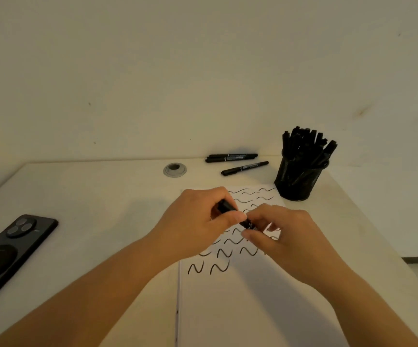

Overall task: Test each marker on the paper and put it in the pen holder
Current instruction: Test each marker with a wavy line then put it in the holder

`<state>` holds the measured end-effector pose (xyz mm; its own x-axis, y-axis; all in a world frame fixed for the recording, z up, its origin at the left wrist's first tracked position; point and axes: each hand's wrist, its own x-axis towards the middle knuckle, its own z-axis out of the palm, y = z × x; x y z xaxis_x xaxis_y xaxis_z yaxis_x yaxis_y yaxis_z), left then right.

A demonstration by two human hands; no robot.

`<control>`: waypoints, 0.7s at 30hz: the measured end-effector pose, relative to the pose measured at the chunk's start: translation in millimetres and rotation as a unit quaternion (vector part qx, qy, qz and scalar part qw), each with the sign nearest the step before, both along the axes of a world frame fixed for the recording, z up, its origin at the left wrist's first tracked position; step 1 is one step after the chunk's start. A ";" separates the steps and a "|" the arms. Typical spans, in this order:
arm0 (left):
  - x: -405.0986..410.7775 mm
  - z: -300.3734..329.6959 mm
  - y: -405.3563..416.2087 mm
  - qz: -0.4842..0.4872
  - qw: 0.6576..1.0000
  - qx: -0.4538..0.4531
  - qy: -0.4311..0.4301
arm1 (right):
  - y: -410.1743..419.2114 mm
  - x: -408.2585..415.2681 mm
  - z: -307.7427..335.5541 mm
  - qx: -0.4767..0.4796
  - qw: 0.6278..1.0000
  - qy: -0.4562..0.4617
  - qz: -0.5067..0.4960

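Both my hands meet over the white paper (240, 296), which carries several black wavy test strokes. My left hand (197, 221) grips the body of a black marker (226, 206), and my right hand (280, 236) pinches its other end near the cap. Whether the cap is on or off is hidden by my fingers. A black mesh pen holder (299, 181) stands at the back right of the paper, packed with several black markers. Two more black markers (231, 157) (244, 168) lie on the desk behind the paper.
A black phone (10, 251) lies face down at the left of the white desk (90, 196). A round grey cable grommet (174, 169) sits near the back edge. The wall rises right behind the desk, and the desk's right edge runs close to the holder.
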<state>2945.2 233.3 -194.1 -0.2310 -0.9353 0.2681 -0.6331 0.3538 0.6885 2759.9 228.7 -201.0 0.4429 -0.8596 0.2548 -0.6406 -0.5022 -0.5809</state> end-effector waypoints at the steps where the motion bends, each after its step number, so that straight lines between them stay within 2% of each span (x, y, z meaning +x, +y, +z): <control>1: -6.6 4.2 -4.5 -0.007 1.000 -0.007 -0.014 | -3.7 -1.0 3.8 -0.018 1.000 0.017 -0.005; 5: -25.8 18.0 -25.4 -0.039 0.999 -0.010 0.007 | -23.9 -14.1 14.3 -0.038 0.998 0.032 -0.038; 8: -33.3 20.6 -48.8 -0.031 0.999 0.002 0.024 | -41.9 -29.7 24.4 -0.058 0.994 0.005 -0.091; 12: -30.5 -0.6 -96.1 0.026 0.993 0.023 -0.110 | -65.0 -47.4 40.7 -0.111 0.971 -0.105 -0.183; 16: -19.6 -23.5 -144.2 0.073 0.974 0.019 -0.214 | -83.5 -53.8 53.2 -0.144 0.941 -0.215 -0.220; 21: -14.5 -41.2 -177.0 0.091 0.959 0.010 -0.268 | -100.6 -53.9 52.8 -0.179 0.928 -0.228 -0.233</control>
<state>2930.6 56.4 -235.3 -0.1628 -0.9770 0.1380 -0.9482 0.1935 0.2520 2706.0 128.1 -148.3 -0.1798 -0.7550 0.6305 -0.5648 -0.4456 -0.6946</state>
